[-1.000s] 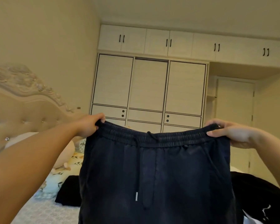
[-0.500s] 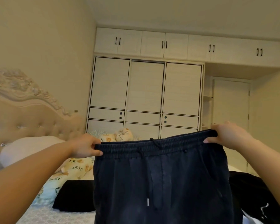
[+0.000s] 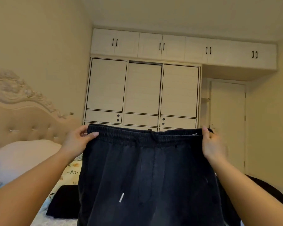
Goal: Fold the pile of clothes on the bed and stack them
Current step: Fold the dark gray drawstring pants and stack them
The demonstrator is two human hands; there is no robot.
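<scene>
Head view shows me a pair of dark trousers (image 3: 147,173) held up in the air in front of the wardrobe (image 3: 142,93), above the bed (image 3: 62,176); the legs hang down out of frame, so I cannot see their length. My left hand (image 3: 77,142) pinches the left end of the elastic waistband (image 3: 145,136), thumb laid over the front of the band with the fingers behind it; my right hand (image 3: 211,144) grips the right end likewise, thumb upright against the band. I judge the cloth soft and limp, of moderate weight – it drapes in long vertical creases and has no stiffness of its own, so it will sag wherever it is unsupported. The gathered waistband is the thickest and least slippery part and I rate the two corners the sound holds for laying it flat. A drawstring (image 3: 121,197) with a pale tip dangles loose at the front – it may snag or trail into the fold. Other dark garments (image 3: 64,203) lie on the bed behind, left and right, apparently not yet folded
</scene>
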